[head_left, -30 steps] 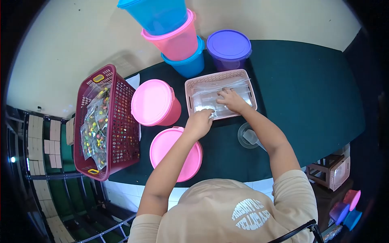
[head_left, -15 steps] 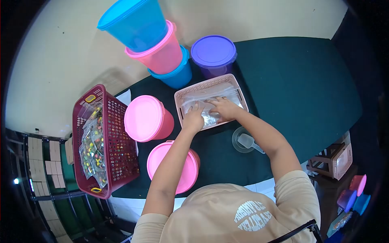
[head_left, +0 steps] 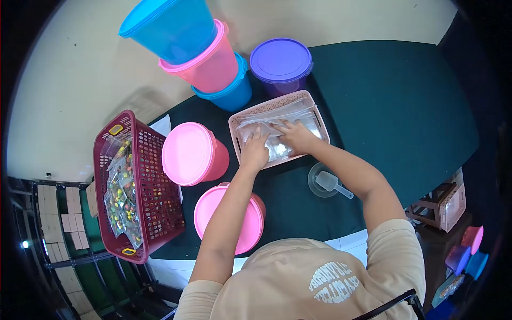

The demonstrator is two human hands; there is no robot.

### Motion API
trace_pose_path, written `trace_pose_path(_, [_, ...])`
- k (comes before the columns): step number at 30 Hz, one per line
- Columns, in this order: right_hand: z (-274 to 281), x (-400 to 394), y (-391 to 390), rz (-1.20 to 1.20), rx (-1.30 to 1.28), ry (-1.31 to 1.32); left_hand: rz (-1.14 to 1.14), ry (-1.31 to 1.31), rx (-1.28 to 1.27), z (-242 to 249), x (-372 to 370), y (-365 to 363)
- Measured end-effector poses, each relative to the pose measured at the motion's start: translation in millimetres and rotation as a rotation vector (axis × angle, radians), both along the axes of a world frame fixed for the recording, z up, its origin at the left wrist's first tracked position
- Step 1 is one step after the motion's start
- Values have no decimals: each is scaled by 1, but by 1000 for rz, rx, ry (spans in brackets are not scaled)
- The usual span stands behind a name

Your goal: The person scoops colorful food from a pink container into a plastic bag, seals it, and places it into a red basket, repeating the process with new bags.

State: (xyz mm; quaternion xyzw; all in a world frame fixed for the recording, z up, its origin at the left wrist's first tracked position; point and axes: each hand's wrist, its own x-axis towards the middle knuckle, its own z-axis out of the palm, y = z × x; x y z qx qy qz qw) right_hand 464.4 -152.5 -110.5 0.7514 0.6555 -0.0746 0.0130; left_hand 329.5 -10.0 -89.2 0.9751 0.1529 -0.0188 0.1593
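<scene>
Both of my hands reach into a pale pink plastic basket (head_left: 237, 140) with clear zip bags (head_left: 280, 149) lying flat in it. My left hand (head_left: 255, 152) rests on the bags at the basket's left side, fingers stretched out. On the right side, my right hand (head_left: 296, 137) presses on the same bags with its fingers spread. Neither hand has a bag lifted. Nearest to my right forearm is a clear round bowl (head_left: 316, 184) with a clear scoop (head_left: 328, 182) in it, its handle pointing right.
At left stands a maroon basket (head_left: 160, 213) holding bags of colourful pieces (head_left: 122, 197). Two pink lidded tubs (head_left: 188, 153) (head_left: 224, 213) stand between it and me. Behind are a purple tub (head_left: 281, 61) and a stack of blue and pink tubs (head_left: 205, 66). Dark green cloth (head_left: 394, 117) covers the table.
The view has shifted slightly. My hands stay on the bags, with the right hand's fingers slightly moved. The scoop appears turned a little in the bowl.
</scene>
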Motion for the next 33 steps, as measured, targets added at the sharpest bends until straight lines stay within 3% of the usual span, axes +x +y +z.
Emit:
trace_pose_path(6, [2,0,-3,-15,-1,-37,-24,-22,-10,-2,1,0])
trace_pose_path(11, [-19,26,-3,-24,159,260,18,-147,-78,8,0,1])
trace_pose_path(14, [-10,22,-8,-70,181,161,45,-212,-112,10,1,3])
trace_pose_path(18, [31,9,-21,-164,370,253,104,-193,-284,47,-2,-6])
trace_pose_path(20, [56,-1,-32,-399,561,373,83,-411,-475,50,-9,-6])
trace_pose_path(21, [64,-5,-40,-410,664,353,48,-505,-323,57,-17,-9])
trace_pose_path(22, [81,-13,-48,-410,661,349,48,-508,-327,73,-26,-18])
trace_pose_path(24, [111,-36,-61,-714,736,952,142,-706,-135,108,-50,-34])
trace_pose_path(25, [108,-44,-64,-682,825,1071,143,-718,-129,120,-62,-43])
trace_pose_path(26, [108,-54,-67,-670,828,1066,222,-655,-467,129,-76,-52])
trace_pose_path(27, [112,-67,-71,-593,947,1289,297,-578,-804,134,-90,-59])
trace_pose_path(28, [115,-79,-74,-502,1060,1512,297,-592,-799,135,-103,-62])
trace_pose_path(30, [109,-107,-78,-454,1065,1562,495,-528,-1230,136,-125,-66])
trace_pose_path(31, [108,-121,-80,-419,1066,1615,490,-543,-1229,136,-135,-66])
trace_pose_path(33, [110,-149,-84,-346,1022,1596,426,-548,-1518,135,-156,-66])
